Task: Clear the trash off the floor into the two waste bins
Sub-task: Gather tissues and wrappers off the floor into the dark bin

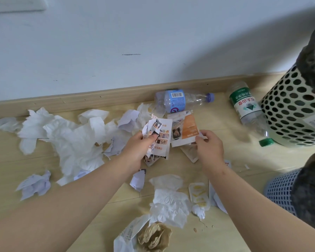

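Gripped in the left hand [140,142] is a bunch of torn printed scraps [160,135], while an orange leaflet piece [186,130] is pinched by the right hand [209,144], both low over the floor [216,122]. Little seems cleared: crumpled white tissues [76,139], a blue-labelled bottle [182,100], a green-labelled bottle [247,110] and a brown paper wad [155,237] are scattered across it, short of the cream bin [289,113] and blue bin [278,190].

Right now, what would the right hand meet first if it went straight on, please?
Past the orange leaflet it pinches, the right hand would probably meet the blue-labelled bottle; depth is unclear.
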Available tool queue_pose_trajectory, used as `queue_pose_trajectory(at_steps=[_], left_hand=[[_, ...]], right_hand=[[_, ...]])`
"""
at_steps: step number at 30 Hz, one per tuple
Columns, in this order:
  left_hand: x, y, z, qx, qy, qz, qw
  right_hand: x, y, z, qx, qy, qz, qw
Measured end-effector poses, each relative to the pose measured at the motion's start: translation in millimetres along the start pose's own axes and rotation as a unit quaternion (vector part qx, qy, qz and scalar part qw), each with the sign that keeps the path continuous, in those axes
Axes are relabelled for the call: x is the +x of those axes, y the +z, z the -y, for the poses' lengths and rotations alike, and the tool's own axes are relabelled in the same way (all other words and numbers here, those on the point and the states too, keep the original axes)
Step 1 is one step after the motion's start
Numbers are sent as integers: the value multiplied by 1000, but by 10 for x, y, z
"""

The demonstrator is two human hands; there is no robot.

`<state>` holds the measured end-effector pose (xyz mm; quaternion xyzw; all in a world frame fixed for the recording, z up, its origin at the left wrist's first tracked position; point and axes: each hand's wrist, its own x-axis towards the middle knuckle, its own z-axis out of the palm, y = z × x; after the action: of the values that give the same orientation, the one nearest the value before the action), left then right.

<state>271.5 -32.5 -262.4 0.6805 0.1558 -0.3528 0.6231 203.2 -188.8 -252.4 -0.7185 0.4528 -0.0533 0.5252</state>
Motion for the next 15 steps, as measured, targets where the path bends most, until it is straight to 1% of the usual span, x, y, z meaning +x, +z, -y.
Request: queue_pose_trajectory(at_steps=[2,5,7,11,13,15], left_hand=[[-56,39,-41,-3,10,2,1000],[-150,102,-112,-13,17,5,1000],[-210,126,-166,-13,25,-2,1000],[-317,145,-237,-22,52,-7,998],[-376,177,-259,3,76,-3,997],[-456,237,-292,66,113,-2,991]], right_hand=[[-100,-23,66,57,13,42,997],[-201,-60,153,99,24,104,989],[-273,-94,210,118,28,136,983],[-360,-173,267,124,45,168,977],[-394,-223,286,128,54,180,974],[-429,-281,313,129,53,184,973]])
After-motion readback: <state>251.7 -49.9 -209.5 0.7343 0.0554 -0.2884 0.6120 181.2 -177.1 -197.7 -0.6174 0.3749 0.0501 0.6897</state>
